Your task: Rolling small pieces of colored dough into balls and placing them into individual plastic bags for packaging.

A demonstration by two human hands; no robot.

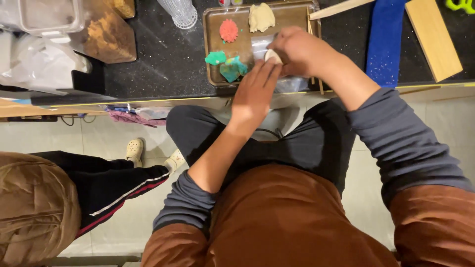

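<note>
Mostly hidden, pale dough ball (271,55) in right hand (297,49) grip, left hand (255,91) fingers flat against it, tray (213,29) partly covered

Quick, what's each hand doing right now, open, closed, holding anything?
Left hand: open, fingers flat, tips touching the small cream dough piece over the brown tray.
Right hand: curled closed on the same dough piece.

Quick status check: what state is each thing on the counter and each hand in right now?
Left hand: fingers on the cream dough ball.
Right hand: gripping the dough ball.
Tray: flat on the counter.
Red piece: pressed flat, ridged.
Green clay: crumpled lumps.
Cream dough lump: untouched.
</note>
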